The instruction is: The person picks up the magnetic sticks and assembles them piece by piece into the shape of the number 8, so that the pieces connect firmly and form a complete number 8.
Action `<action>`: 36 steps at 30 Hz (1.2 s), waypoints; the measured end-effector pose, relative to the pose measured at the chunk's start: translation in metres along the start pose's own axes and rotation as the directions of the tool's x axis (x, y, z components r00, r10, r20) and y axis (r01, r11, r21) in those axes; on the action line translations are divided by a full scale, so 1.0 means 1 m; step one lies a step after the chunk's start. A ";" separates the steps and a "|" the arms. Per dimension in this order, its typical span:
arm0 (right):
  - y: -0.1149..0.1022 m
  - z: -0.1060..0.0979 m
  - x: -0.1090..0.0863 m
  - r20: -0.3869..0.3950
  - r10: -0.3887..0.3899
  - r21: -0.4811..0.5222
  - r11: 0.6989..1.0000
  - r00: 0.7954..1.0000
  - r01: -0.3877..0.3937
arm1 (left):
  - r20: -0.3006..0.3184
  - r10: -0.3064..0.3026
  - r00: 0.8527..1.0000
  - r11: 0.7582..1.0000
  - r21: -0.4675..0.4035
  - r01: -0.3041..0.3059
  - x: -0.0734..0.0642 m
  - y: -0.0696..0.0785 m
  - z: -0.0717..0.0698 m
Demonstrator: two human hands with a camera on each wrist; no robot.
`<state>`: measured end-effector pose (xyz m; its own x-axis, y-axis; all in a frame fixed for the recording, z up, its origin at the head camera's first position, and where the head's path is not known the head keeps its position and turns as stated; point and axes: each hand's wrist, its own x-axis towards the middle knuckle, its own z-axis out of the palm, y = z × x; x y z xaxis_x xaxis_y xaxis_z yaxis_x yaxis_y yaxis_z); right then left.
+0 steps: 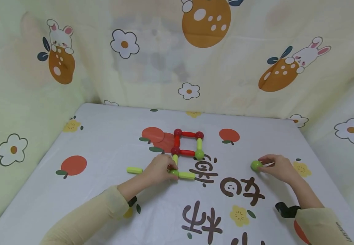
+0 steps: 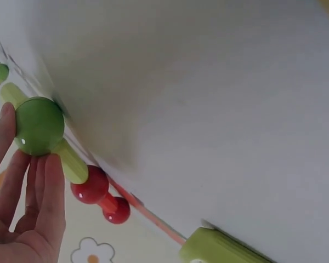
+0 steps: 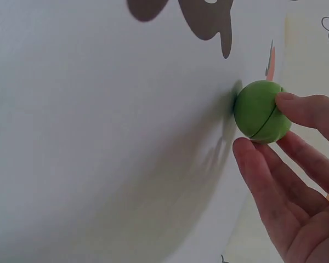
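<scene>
With thumb and fingertips my left hand (image 1: 157, 170) pinches a green ball (image 2: 39, 126). One light-green rod (image 1: 187, 175) extends right from that ball, and another light-green rod (image 2: 72, 162) links it to a red ball (image 1: 175, 151). That red ball is the near-left corner of a square frame, made of red rods (image 1: 187, 153), a green rod (image 1: 199, 144), red balls at three corners and a green ball (image 1: 199, 154) at the near right. Farther right, my right hand (image 1: 277, 166) pinches a separate green ball (image 3: 260, 112) close over the table.
A loose light-green rod (image 1: 134, 170) lies just left of my left hand. The white tablecloth (image 1: 103, 136) carries printed fruit, flowers and brown lettering. Behind the table's far edge hangs a pale curtain (image 1: 152, 81) with rabbit and flower prints.
</scene>
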<state>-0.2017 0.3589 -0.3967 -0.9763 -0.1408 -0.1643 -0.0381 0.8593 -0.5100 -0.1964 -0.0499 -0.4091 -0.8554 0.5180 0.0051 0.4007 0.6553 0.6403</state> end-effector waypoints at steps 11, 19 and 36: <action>-0.009 0.010 0.006 0.029 0.005 0.046 0.999 1.000 -0.007 | 0.013 0.045 0.999 0.999 0.030 -0.045 0.000 0.000 0.002; -0.034 0.026 0.014 0.079 -0.059 0.135 0.990 0.995 0.048 | 0.008 0.058 0.998 0.998 0.027 -0.058 0.001 -0.002 0.003; -0.078 0.062 0.017 0.144 -0.106 0.314 0.948 0.984 0.056 | -0.009 0.055 0.998 0.998 0.010 -0.055 0.000 -0.004 0.001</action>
<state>-0.2025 0.2594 -0.4121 -0.9260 -0.3001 -0.2290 -0.0241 0.6522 -0.7576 -0.1975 -0.0518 -0.4126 -0.8347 0.5486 0.0472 0.4507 0.6314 0.6310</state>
